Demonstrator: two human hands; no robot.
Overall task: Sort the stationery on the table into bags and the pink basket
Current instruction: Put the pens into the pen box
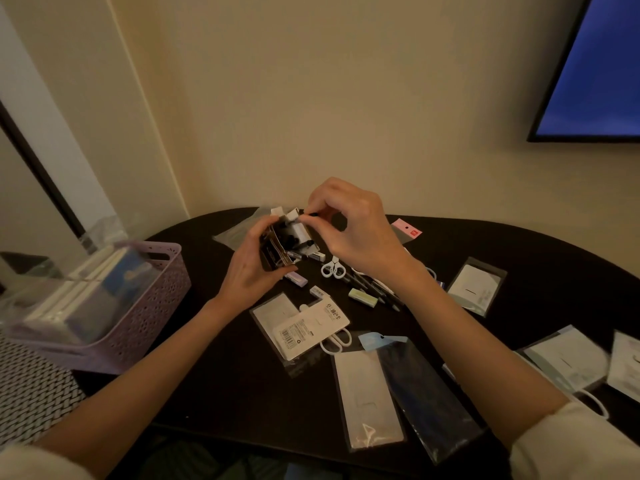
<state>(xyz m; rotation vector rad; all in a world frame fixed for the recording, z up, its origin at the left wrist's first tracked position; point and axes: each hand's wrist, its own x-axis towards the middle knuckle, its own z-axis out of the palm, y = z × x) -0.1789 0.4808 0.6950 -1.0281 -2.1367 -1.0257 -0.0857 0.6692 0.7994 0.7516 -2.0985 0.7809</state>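
both hands (249, 268) (353, 230) hold box (284, 247); right fingertips (310, 211) pinch pen (309, 213).

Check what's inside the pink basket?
The pink basket holds upright white, flat book-like items and a bluish packet. Motion blur and the basket wall hide anything lower down.

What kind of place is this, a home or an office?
Probably a room in a home: a dark round table stands in a plain wall corner, a screen hangs on the wall, and a pink basket holds stationery.
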